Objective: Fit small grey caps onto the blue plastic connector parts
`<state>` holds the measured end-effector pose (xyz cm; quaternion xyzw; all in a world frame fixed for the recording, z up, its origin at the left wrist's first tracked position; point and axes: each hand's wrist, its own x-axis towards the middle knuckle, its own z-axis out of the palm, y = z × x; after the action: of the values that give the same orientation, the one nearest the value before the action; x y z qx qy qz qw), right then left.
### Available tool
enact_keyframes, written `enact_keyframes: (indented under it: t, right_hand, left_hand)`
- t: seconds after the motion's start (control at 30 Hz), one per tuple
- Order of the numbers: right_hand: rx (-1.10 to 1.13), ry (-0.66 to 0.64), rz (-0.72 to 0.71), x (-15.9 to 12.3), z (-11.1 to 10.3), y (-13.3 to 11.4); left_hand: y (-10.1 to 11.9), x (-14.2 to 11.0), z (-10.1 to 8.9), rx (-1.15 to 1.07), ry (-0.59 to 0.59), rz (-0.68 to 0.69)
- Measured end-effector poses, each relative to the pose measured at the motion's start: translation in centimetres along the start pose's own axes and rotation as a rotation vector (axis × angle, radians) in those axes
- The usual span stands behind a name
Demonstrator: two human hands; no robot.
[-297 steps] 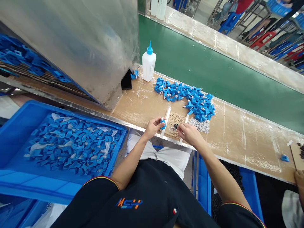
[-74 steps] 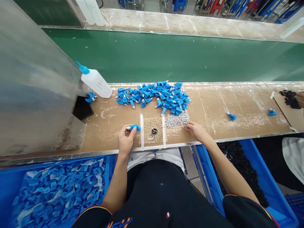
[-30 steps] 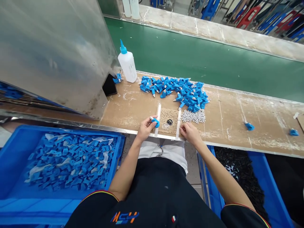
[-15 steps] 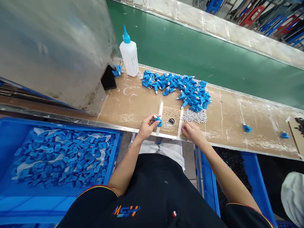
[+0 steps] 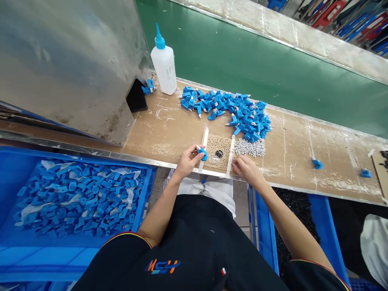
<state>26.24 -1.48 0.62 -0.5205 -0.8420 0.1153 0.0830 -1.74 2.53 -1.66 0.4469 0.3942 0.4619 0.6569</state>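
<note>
My left hand [image 5: 188,161] pinches a small blue plastic part [image 5: 202,153] with a white tip, at the left edge of a taped cardboard patch [image 5: 224,142]. On that patch lie a small black round piece [image 5: 218,153] and a clear ring-like piece [image 5: 214,160]. To the right, my right hand [image 5: 245,166] rests by the white tape strip with its fingers closed together; whatever is between the fingertips is too small to make out. Just beyond it is a heap of small grey-white pieces [image 5: 250,148]. Behind spreads a pile of blue parts with white tips [image 5: 239,113].
A white squeeze bottle [image 5: 164,68] with a blue nozzle stands near a metal panel [image 5: 66,68]. A green belt [image 5: 242,60] runs behind the bench. Blue bins flank me: the left bin [image 5: 145,194] holds blue parts, the right bin [image 5: 266,230] black ones. Single blue parts [image 5: 317,163] lie rightward.
The camera view has shifted slightly. Both hands keep their places at the cardboard patch, and the blue part stays in my left hand.
</note>
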Motion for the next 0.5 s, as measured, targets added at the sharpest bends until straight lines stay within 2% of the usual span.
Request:
enact_keyframes:
  t: [0.2, 0.33, 0.5]
  right_hand:
    - [-0.049, 0.0, -0.036, 0.3, -0.2, -0.2]
    - [-0.055, -0.007, -0.052, 0.7, -1.0, -0.7]
    - [-0.063, -0.004, -0.092, 3.0, -2.7, -3.0]
  left_hand:
    - [0.0, -0.1, 0.1, -0.011, 0.006, 0.006]
    - [-0.1, -0.3, 0.1, -0.028, -0.002, 0.016]
    - [-0.2, -0.1, 0.0, -0.064, -0.019, -0.001]
